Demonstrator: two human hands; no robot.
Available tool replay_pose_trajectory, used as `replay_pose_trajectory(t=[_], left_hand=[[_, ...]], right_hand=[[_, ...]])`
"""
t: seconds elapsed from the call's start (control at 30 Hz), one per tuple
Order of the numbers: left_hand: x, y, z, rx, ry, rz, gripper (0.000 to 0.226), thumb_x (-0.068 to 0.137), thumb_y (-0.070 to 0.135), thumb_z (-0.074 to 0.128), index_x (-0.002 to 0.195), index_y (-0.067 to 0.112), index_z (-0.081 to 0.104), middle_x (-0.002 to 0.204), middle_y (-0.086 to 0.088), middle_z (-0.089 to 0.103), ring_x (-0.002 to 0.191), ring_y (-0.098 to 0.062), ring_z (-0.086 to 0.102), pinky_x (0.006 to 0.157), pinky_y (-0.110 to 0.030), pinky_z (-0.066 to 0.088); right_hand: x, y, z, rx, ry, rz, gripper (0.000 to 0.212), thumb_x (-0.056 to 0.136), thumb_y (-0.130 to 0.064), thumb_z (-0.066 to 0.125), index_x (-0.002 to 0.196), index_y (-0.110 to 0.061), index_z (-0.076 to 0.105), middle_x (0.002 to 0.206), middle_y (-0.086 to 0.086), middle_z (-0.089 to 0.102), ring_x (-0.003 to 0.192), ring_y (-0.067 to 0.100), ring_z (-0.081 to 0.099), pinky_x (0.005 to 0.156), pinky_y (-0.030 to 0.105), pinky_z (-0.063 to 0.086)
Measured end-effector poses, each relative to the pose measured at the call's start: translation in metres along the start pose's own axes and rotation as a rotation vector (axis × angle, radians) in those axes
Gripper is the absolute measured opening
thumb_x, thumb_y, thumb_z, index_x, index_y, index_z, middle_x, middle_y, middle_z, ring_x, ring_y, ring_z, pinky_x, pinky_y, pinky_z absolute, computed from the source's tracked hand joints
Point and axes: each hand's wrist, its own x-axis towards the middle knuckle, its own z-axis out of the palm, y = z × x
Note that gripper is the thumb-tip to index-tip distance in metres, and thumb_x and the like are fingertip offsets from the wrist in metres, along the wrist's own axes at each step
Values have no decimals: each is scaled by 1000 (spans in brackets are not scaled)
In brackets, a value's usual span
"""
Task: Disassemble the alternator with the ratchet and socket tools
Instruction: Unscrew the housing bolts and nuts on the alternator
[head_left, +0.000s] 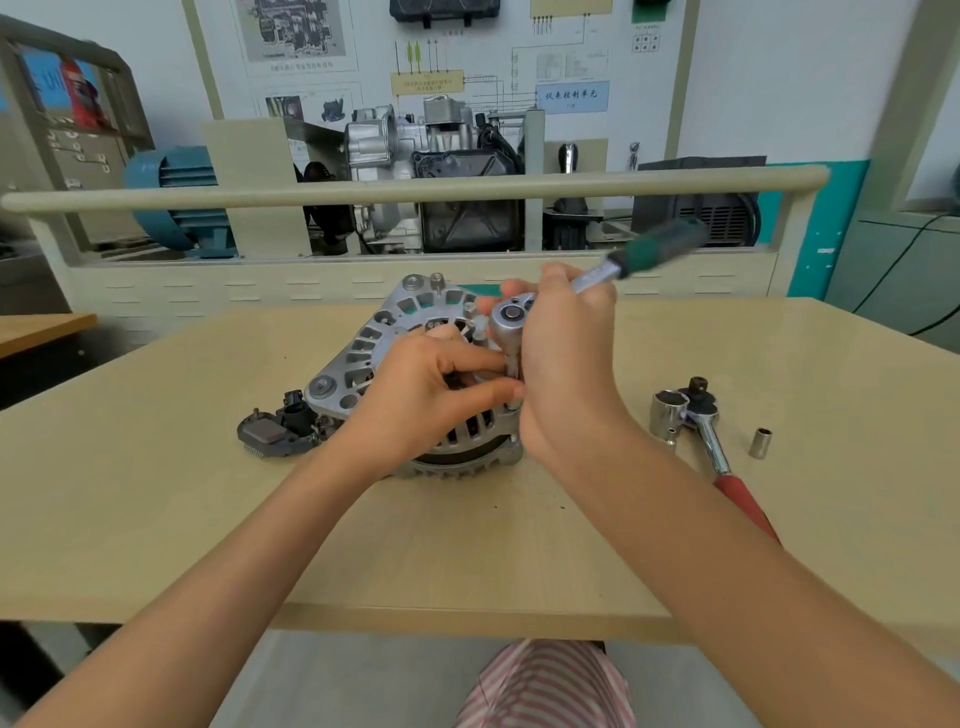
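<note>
Right hand (566, 358) grips the green-handled ratchet (613, 270) over the alternator (363, 364), left hand (431, 395) pinches its socket (513, 382), mid-counter (156, 493), bare wood toward the near edge.

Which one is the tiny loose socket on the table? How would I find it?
Start at the red-handled ratchet lying on the right of the table. Just right of its shaft stands the little silver socket, alone. The big socket sits left, by the ratchet's head.
</note>
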Motion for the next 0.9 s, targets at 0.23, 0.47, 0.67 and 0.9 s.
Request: replay_pose_trajectory(t=[0.23,0.47,0.67,0.9], left_hand=[[0,1,-1,41,16,16,29,74,25,72,76,50,58,65,13,55,67,-3,51,59,-10,39],[2,1,-2,117,-57,-3,31,79,36,67,69,63,56,64,18,55,69,-5,48,61,-20,36],[3,5,-2,29,-120,-25,27,80,40,60,67,63,56,94,2,71,97,-23,63,86,-47,48],[2,3,-6,-66,-152,-43,13,84,24,66,96,27,71,107,13,69,109,-1,58,94,-21,46]], right_hand=[[-3,-26,-5,423,91,134,16,99,-8,33,88,-6,44,71,4,58,68,15,61,67,28,51],[24,-32,6,136,-31,238,24,95,-7,31,72,-12,36,50,-1,30,35,8,27,44,22,38],[44,-38,14,-149,-406,494,18,96,-11,32,79,-11,39,46,-5,27,31,5,22,35,14,33],[59,-29,35,-482,-833,862,19,94,-15,42,83,-4,53,39,-8,28,28,2,25,30,12,25]])
